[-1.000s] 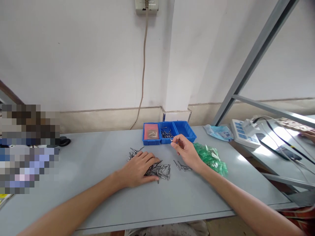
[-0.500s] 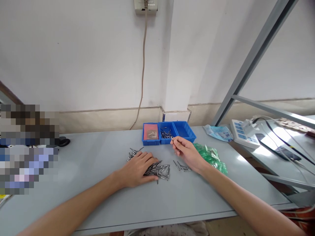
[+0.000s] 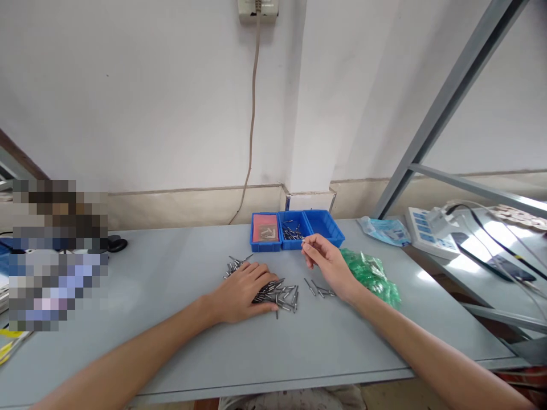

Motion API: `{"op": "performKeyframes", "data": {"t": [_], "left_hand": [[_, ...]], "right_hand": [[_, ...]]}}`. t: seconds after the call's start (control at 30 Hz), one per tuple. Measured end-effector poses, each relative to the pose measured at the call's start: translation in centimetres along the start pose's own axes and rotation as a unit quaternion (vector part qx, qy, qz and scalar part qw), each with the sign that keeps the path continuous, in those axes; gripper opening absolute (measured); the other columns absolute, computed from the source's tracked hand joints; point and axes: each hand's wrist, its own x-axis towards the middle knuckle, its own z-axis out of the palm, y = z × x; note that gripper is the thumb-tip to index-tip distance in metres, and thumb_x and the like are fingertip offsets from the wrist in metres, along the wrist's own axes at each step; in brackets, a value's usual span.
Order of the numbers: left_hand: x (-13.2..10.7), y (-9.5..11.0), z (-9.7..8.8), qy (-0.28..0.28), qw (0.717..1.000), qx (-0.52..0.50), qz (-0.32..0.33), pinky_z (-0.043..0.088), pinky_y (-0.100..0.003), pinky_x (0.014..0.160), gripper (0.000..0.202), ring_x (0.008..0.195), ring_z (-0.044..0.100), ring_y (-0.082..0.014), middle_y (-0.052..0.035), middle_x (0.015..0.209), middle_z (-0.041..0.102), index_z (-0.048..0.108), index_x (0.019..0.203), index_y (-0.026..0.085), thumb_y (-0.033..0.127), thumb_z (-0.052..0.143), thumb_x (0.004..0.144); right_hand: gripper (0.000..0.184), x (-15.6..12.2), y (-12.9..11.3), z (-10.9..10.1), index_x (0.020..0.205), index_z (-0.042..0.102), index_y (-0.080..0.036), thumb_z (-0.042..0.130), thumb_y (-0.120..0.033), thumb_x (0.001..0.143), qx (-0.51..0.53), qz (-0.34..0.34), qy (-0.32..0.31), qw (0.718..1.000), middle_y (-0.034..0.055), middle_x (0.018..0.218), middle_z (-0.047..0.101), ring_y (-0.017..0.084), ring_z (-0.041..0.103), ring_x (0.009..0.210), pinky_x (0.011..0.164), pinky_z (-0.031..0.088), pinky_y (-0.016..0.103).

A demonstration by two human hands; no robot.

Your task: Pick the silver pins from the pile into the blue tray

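My left hand (image 3: 241,290) lies flat, fingers spread, on a heap of small metal pins (image 3: 280,295) in the middle of the grey table (image 3: 171,341). My right hand (image 3: 327,265) is raised a little, its thumb and fingers pinched near the front edge of the middle blue tray (image 3: 292,233), which holds several pins. What the pinch holds is too small to make out. A few loose pins (image 3: 318,289) lie under the right wrist. The left tray (image 3: 265,232) has a red bottom; the right tray (image 3: 327,226) looks bare.
A green plastic bag (image 3: 371,273) lies right of my right hand. Farther right are a blue packet (image 3: 382,229), a white power strip (image 3: 427,232) with cables and a grey metal frame (image 3: 444,102). A black object (image 3: 115,244) sits at the far left. A cable (image 3: 252,114) hangs on the wall.
My right hand has stayed pinched by the middle tray, shifting only slightly. The left hand has not moved from the heap. The view has drifted a little.
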Motion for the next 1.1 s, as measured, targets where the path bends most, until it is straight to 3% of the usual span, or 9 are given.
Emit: {"op": "performKeyframes", "data": {"t": [0.17,0.4,0.73,0.9,1.1], "left_hand": [[-0.01,-0.03,-0.04,0.002,1.0,-0.003,0.003,0.043,-0.042,0.098,0.052,0.108,0.059,-0.0276,-0.0097,0.122,0.063,0.058,0.14,0.024,0.061,0.058,0.103],[-0.02,-0.2,0.1,0.006,1.0,-0.006,0.004,0.043,-0.042,0.1,0.053,0.109,0.059,-0.028,-0.0104,0.123,0.063,0.057,0.14,0.024,0.062,0.057,0.103],[0.0,-0.05,0.0,0.01,1.0,-0.007,0.006,0.043,-0.042,0.101,0.055,0.111,0.059,-0.0283,-0.0109,0.124,0.063,0.056,0.142,0.023,0.063,0.056,0.103],[-0.02,-0.09,0.06,0.011,1.0,-0.009,0.005,0.043,-0.042,0.101,0.055,0.111,0.059,-0.0285,-0.011,0.124,0.063,0.056,0.142,0.024,0.063,0.056,0.103],[-0.01,-0.15,0.07,0.008,1.0,-0.008,0.005,0.043,-0.042,0.099,0.056,0.11,0.059,-0.0286,-0.0111,0.123,0.063,0.056,0.142,0.024,0.064,0.056,0.103]], "right_hand": [[0.02,-0.22,0.44,0.1,0.098,0.06,-0.026,0.062,-0.045,0.101,-0.133,-0.082,0.04,0.987,-0.001,0.082,0.057,0.017,0.05,0.07,0.065,0.042,0.033],[0.014,-0.35,0.33,0.18,0.098,0.06,-0.026,0.063,-0.039,0.099,-0.182,-0.092,0.037,0.978,-0.0003,0.085,0.061,0.019,0.053,0.073,0.067,0.042,0.033],[0.025,0.03,0.67,-0.02,0.094,0.061,-0.027,0.066,-0.051,0.097,-0.125,-0.054,-0.001,0.991,-0.0018,0.074,0.05,0.018,0.045,0.065,0.06,0.039,0.032],[0.03,0.18,0.29,-0.05,0.093,0.061,-0.026,0.072,-0.054,0.092,-0.039,-0.002,-0.018,0.999,-0.001,0.08,0.054,0.016,0.047,0.063,0.059,0.042,0.031],[0.03,0.02,0.17,-0.23,0.101,0.066,-0.024,0.072,-0.053,0.094,0.036,0.046,-0.041,0.997,-0.0001,0.089,0.063,0.013,0.048,0.064,0.062,0.038,0.029]]}}
